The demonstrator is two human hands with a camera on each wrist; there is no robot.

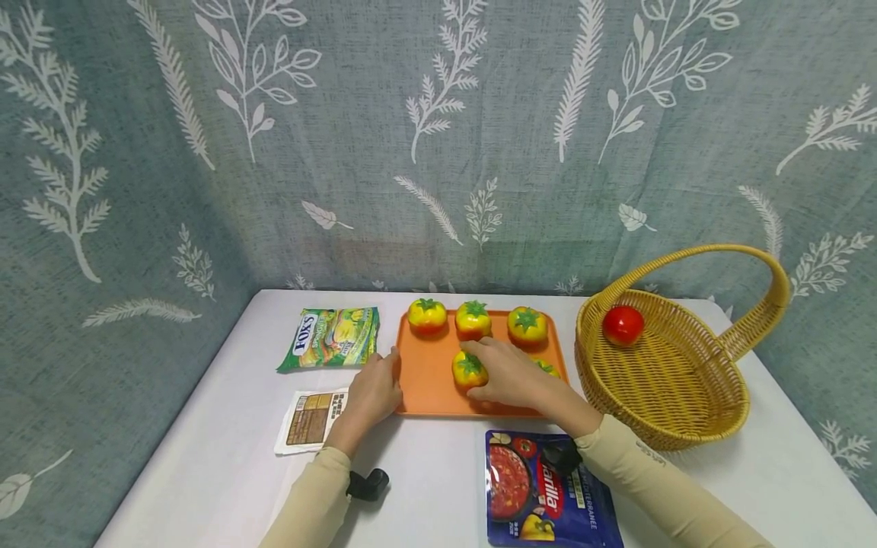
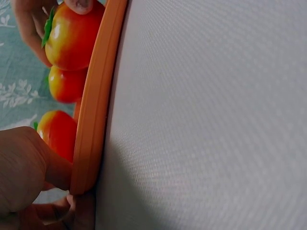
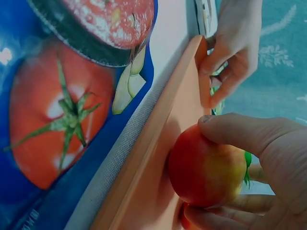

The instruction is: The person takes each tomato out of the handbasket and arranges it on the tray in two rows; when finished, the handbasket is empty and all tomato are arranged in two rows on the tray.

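My left hand holds the left edge of an orange tray, thumb over the rim and fingers outside it, as the left wrist view shows. On the tray, my right hand grips a yellow-and-red persimmon with green leaves on top. The right wrist view shows thumb and fingers around that persimmon, low over the tray floor. Along the tray's back sit three more persimmons: left, middle and right. Another persimmon is partly hidden behind my right hand.
Right of the tray stands a wicker basket with a tall handle and a round red fruit inside. A green candy bag and a flat white packet lie to the left. A blue sauce pouch lies in front.
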